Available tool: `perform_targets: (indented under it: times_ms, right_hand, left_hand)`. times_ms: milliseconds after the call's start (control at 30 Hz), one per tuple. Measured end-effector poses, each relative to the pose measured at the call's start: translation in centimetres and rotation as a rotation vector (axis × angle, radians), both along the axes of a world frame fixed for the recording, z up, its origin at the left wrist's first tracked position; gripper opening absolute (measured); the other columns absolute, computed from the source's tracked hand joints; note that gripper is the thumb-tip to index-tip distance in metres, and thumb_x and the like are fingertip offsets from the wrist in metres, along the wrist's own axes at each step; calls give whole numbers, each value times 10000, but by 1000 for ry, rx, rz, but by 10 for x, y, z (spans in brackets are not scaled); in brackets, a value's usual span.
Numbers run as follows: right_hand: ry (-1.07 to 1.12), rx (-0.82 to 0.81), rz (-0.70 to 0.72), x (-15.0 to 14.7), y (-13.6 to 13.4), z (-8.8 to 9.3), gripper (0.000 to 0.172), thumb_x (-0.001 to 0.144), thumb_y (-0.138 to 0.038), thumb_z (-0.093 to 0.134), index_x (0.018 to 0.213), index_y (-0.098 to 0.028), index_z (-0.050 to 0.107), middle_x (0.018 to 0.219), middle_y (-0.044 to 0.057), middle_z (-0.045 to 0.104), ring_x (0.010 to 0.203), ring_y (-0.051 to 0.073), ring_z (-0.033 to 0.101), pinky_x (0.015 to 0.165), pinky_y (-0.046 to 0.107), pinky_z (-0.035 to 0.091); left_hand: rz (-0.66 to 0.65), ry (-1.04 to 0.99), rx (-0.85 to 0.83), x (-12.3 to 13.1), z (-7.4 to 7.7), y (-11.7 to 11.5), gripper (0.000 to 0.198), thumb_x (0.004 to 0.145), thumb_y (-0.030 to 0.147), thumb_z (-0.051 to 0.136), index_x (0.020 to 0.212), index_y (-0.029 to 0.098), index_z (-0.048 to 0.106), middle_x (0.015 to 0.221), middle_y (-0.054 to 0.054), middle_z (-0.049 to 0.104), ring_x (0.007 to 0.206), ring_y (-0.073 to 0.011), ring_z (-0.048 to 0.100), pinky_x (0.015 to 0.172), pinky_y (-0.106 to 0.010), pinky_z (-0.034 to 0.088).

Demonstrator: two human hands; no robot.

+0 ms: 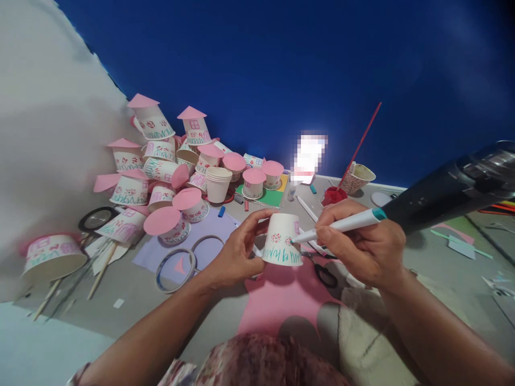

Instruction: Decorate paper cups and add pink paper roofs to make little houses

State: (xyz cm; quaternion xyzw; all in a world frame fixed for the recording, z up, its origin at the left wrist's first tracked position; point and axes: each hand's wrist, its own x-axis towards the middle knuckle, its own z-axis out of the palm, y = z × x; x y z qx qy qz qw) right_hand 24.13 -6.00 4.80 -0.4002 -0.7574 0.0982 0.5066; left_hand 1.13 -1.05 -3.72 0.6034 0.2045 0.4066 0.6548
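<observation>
and there was the left hand (pixel 243 246), curled round the left side of a white paper cup (pixel 280 228), gripping it rim-down, near the middle of the scene! the right hand (pixel 364 252) pinched a teal-ended marker (pixel 341 225), its tip right at the cup's flowered wall. pink paper (pixel 277 300) lay nearer, scissors (pixel 326 276) just right, and far left rose heaped pink-roofed cups (pixel 131 188).
</observation>
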Motion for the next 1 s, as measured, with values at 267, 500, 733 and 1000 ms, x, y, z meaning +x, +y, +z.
perform_targets:
  times_ms: [267,500,733,1000]
  right_hand:
    - [10,-8,14,-3,2,2,162,905,-79,648,855,-232,665,735,-39,731,547,96,611,508,232,462]
    - [19,36,-10,1,1,-2,136,928,-119,651,848,-228,663,734,-24,718,592,122,645,548,257,492]
    - [51,60,-58,8,3,1,136,912,-114,657,845,-232,670,704,-16,701,548,133,625,502,272,478]
    - [60,84,-34,5,2,0,147,910,-98,650,846,-228,669,744,-15,714,584,124,637,535,261,494]
  left_hand:
    - [-13,3,1,-1,-1,0,920,579,-47,647,1403,361,599,1491,-47,583,1412,-301,547,1019,-324,486]
    - [3,16,-26,-1,-2,0,899,606,-42,681,1411,345,582,1540,-67,555,1384,-302,567,986,-324,514]
    - [38,-46,-104,3,8,-3,727,723,96,852,1371,319,613,1512,-88,570,1397,-296,573,1062,-340,517]
    - [78,-42,-156,2,12,-4,781,699,107,886,1399,313,606,1488,-94,609,1329,-287,622,1038,-336,545]
